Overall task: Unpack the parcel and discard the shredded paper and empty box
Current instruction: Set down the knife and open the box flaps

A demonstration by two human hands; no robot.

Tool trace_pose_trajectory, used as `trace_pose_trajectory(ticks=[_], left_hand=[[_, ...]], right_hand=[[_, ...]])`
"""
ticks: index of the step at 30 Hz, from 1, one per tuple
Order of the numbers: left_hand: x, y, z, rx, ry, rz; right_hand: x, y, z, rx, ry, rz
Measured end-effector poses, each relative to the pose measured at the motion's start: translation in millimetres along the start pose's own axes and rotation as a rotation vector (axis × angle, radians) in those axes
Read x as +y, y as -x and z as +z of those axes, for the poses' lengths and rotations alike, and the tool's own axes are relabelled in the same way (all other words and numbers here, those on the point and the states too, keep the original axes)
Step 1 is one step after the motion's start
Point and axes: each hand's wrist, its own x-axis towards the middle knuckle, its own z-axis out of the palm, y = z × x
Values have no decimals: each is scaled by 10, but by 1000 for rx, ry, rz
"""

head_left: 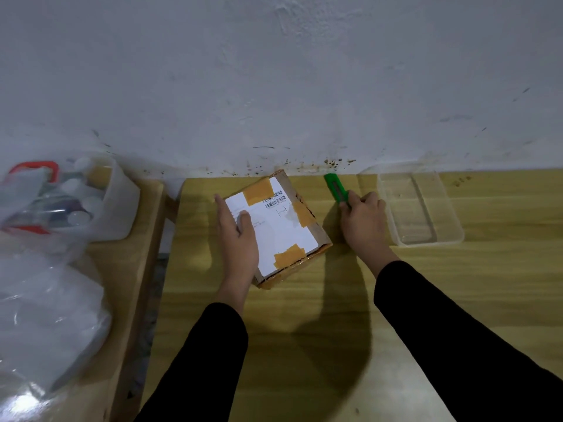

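Observation:
A small cardboard parcel [281, 226] lies sealed on the wooden table [304, 315], a white shipping label taped to its top with brown tape. My left hand [236, 236] holds its left side, thumb on the label and fingers down the side. Just right of the parcel, my right hand [362, 217] grips a green utility knife [335, 187], whose far end points toward the wall. No shredded paper shows.
A clear plastic tray [393, 208] sits at the back right of the table. A second wooden surface on the left carries a clear tub [122, 205] of bottles and clear plastic bags [45, 315]. A white wall [274, 86] runs along the table's far edge.

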Motion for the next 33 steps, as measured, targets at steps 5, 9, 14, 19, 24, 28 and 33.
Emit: trace_pose_trajectory(ticks=[5,9,14,19,24,28,33], left_hand=[[128,80,-89,-5,54,-7],[110,315,-115,60,119,-26],[-133,907,-3,116,105,-36],[-307,1014,-49,28,177,-69],[-407,720,-449,172,25,56],[-503,444,-601,283,-103,-53],[-190,549,-507,174,-88,-97]], right_hand=[[-168,149,-309,55,-247,-12],[-534,100,-450,-8,-489,-212],[-872,-200,-305,-340,-633,-333],[-826,-189,-194,-407,-682,-273],[-388,218,-276,-259,-599,-238],[-44,827,-220,-201,-647,-176],[187,1389,-170,100,-603,-273]])
